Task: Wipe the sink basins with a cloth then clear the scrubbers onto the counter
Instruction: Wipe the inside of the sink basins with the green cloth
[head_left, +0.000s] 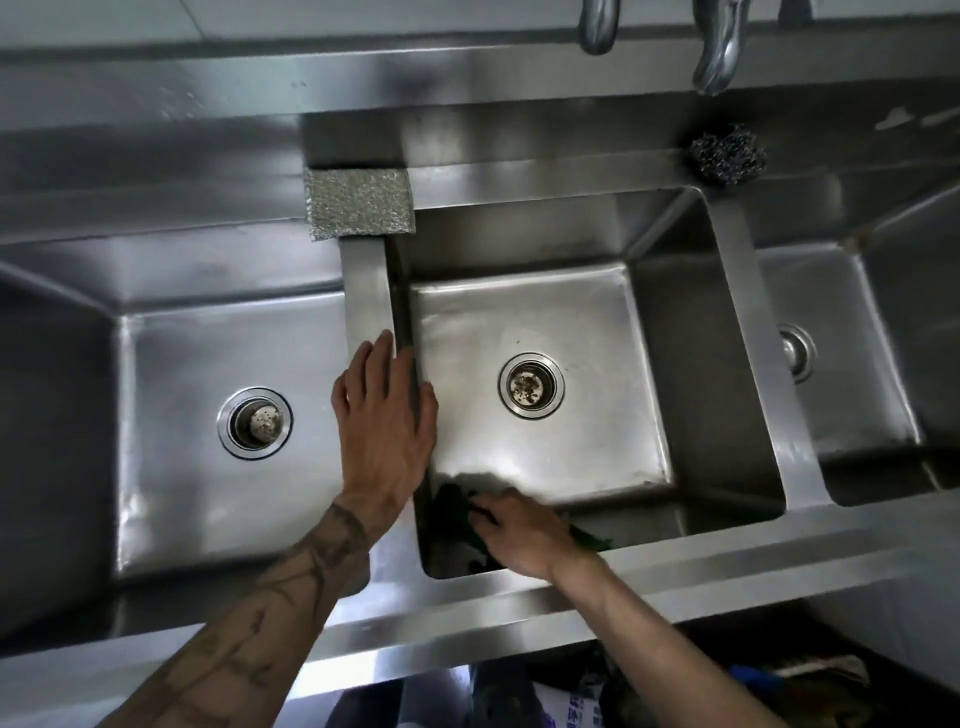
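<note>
Pressing green cloth (457, 512) into middle basin (545, 322), right hand (524, 535) gripping, left hand (384, 415) flat on divider (366, 291)

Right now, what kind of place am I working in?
Most likely a commercial kitchen's wash-up area. A steel sink has three basins in a row, taps hang over the back ledge, and a steel wool scrubber and a sponge sit on the rim.

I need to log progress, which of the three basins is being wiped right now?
The middle basin: the right hand presses a dark green cloth against its near wall. The left and right basins hold no hand or cloth.
</note>
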